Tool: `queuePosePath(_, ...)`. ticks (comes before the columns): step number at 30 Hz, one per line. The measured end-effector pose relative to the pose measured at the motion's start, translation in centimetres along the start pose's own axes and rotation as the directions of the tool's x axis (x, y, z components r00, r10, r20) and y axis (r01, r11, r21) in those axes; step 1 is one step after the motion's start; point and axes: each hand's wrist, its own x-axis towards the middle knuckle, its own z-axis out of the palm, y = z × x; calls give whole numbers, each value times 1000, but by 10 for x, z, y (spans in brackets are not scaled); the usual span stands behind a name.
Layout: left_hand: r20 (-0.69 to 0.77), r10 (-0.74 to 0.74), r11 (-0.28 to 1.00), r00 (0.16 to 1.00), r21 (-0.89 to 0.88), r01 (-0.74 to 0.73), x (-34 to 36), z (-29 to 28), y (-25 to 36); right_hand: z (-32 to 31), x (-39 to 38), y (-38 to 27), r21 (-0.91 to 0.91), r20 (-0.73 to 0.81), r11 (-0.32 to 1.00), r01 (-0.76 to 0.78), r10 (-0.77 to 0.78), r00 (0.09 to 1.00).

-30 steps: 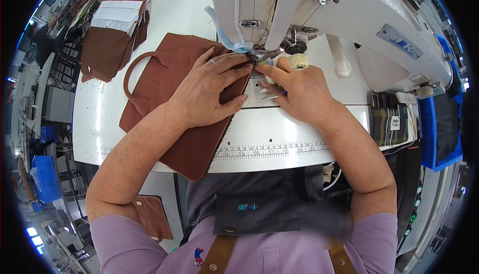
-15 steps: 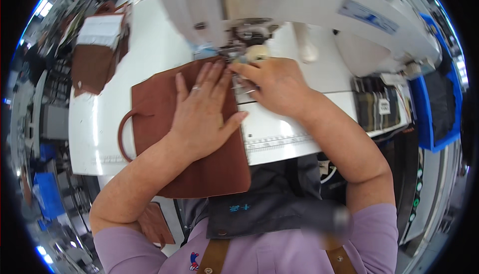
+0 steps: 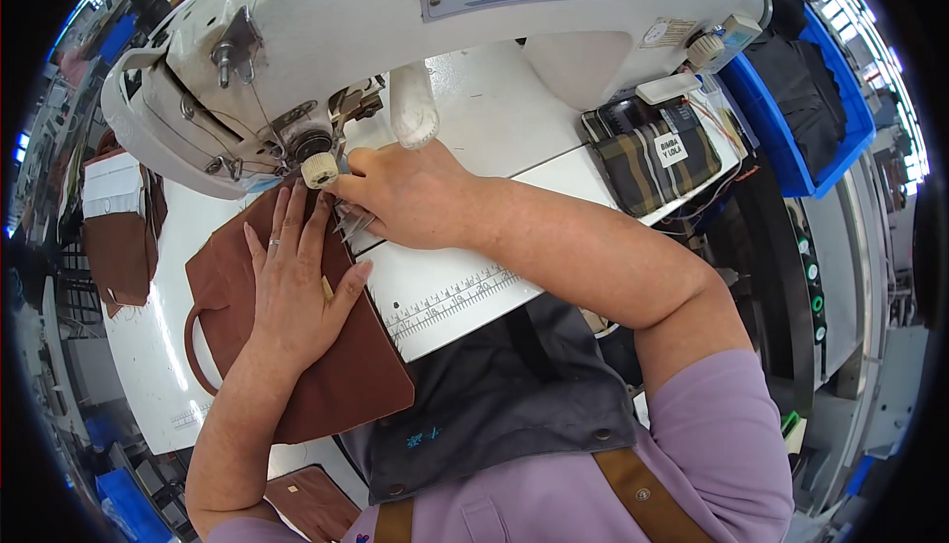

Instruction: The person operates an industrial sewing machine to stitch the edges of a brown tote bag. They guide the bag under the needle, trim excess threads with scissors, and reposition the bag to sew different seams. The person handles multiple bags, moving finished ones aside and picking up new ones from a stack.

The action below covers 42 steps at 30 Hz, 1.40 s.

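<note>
A flat brown panel [image 3: 346,380] is lying beneath the spread left hand [image 3: 294,291]; the right hand [image 3: 423,199] is gripping silver metal snips [image 3: 354,221].

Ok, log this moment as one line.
left hand: spread on brown piece | right hand: holding metal tool, near sewing machine

This is a sewing workshop. A heavy white sewing machine [image 3: 395,34] stands on a white work surface [image 3: 148,360] with a ruler [image 3: 450,303] marked along its near edge, and a brown bag piece [image 3: 346,385] reaches under the machine's head. More brown pieces [image 3: 119,251] lie by the surface's left edge; folded checked fabric [image 3: 633,169] sits at its right edge, with a blue bin [image 3: 776,148] of dark material [image 3: 796,98] beyond. Strip lights line the right rim. The left background looks like further workstations, though distortion leaves that uncertain.
</note>
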Motion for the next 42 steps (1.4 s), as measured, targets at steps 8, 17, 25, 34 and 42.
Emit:
queuePosePath(8,-8,-2,1000,1000,12,2,-1,-2,2,1,0,0,12,-17,1000,-4,5,1000)
queuePosePath(17,-25,55,998,998,-24,-55,-2,-6,-9,-2,2,-3,-2,-10,1000,0,0,1000)
queuePosePath(25,-51,1,997,999,75,2,-4,-10,-57,-10,-12,2,-47,-77,997,59,-63,995)
queuePosePath(34,-106,-12,996,994,88,21,-13,-6,-60,-51,-77,-66,177,-119,979,102,-82,989)
queuePosePath(42,-31,208,951,978,-225,-210,-86,-34,24,-6,-154,-104,698,102,675,-239,237,966)
